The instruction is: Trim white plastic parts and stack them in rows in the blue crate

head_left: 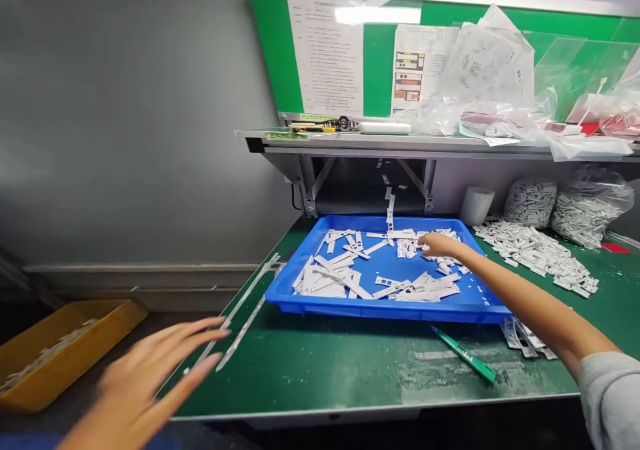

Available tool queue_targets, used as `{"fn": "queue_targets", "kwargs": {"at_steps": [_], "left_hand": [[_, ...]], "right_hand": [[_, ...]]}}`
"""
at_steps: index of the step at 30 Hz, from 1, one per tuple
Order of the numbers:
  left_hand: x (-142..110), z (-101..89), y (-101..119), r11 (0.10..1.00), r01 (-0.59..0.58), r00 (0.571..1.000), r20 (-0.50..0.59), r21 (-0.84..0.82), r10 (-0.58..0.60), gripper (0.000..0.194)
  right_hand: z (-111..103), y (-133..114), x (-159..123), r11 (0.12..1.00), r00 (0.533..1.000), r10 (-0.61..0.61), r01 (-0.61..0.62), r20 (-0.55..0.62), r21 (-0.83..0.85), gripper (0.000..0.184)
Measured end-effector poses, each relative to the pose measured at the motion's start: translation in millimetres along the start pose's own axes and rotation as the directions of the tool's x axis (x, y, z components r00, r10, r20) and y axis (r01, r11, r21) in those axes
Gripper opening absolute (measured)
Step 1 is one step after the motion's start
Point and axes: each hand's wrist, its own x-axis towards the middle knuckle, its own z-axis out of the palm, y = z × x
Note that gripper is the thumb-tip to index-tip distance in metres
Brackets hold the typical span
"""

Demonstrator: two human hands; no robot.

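Observation:
My right hand point(440, 245) reaches into a blue tray point(380, 310) holding several small white plastic strips point(330, 278); its fingers are curled together over pieces near the tray's far right, and what they grip is too small to name. My left hand point(160, 363) hovers open with fingers spread, blurred, at the table's front left corner near two long white strips point(245, 320) lying on the green mat.
A pile of white parts point(537, 253) and two clear bags of parts point(590, 209) sit at the right. A green pen point(465, 355) lies before the tray. A yellow bin point(65, 353) stands on the floor at left. A shelf point(400, 140) with papers hangs above.

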Motion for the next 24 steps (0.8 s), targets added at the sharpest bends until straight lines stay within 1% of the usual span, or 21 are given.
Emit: {"fn": "queue_targets", "kwargs": {"at_steps": [1, 3, 5, 6, 8, 9, 11, 13, 16, 18, 21, 23, 24], "left_hand": [[28, 11.3, 19, 0.998, -0.058, 0.998, 0.033, -0.039, 0.06, 0.031], [85, 41.0, 65, 0.986, -0.15, 0.98, 0.122, -0.078, 0.159, 0.036], [141, 75.8, 109, 0.973, -0.212, 0.949, 0.218, -0.093, 0.228, 0.036], [167, 93.7, 126, 0.969, -0.234, 0.936, 0.252, -0.084, 0.248, 0.037], [212, 128.4, 149, 0.972, -0.234, 0.919, 0.32, -0.032, 0.231, 0.042], [231, 144.4, 155, 0.978, -0.211, 0.907, 0.373, -0.004, 0.197, 0.045], [256, 171.6, 155, 0.985, -0.171, 0.888, 0.435, 0.014, 0.148, 0.05], [267, 190.9, 148, 0.987, -0.157, 0.866, 0.484, 0.023, 0.126, 0.052], [264, 206.5, 135, 0.984, -0.176, 0.838, 0.528, 0.017, 0.14, 0.053], [259, 211.5, 130, 0.981, -0.195, 0.83, 0.534, 0.006, 0.161, 0.053], [257, 215.2, 128, 0.978, -0.21, 0.834, 0.52, -0.009, 0.184, 0.048], [258, 215.7, 128, 0.977, -0.214, 0.842, 0.503, -0.018, 0.194, 0.045], [259, 215.3, 128, 0.976, -0.215, 0.846, 0.495, -0.023, 0.198, 0.042]], "right_hand": [[9, 17, 14, 0.999, 0.998, 0.052, -0.052, -0.034, -0.002, 0.029], [26, 42, 40, 0.994, 0.99, 0.11, -0.11, -0.092, 0.009, 0.035], [38, 56, 63, 0.989, 0.977, 0.148, -0.146, -0.155, 0.027, 0.038], [43, 61, 74, 0.987, 0.97, 0.161, -0.156, -0.181, 0.04, 0.039], [52, 64, 91, 0.984, 0.96, 0.175, -0.163, -0.217, 0.074, 0.04], [56, 64, 98, 0.983, 0.957, 0.179, -0.162, -0.227, 0.091, 0.04], [64, 63, 106, 0.981, 0.954, 0.179, -0.154, -0.241, 0.121, 0.039], [70, 61, 109, 0.98, 0.951, 0.173, -0.139, -0.257, 0.145, 0.037], [75, 55, 112, 0.977, 0.94, 0.167, -0.117, -0.299, 0.177, 0.034], [76, 46, 119, 0.974, 0.924, 0.165, -0.099, -0.344, 0.202, 0.036], [81, 22, 141, 0.972, 0.882, 0.156, -0.058, -0.444, 0.227, 0.046], [88, 3, 157, 0.978, 0.848, 0.155, -0.058, -0.507, 0.202, 0.048], [93, -6, 164, 0.983, 0.844, 0.146, -0.064, -0.517, 0.173, 0.047]]}}
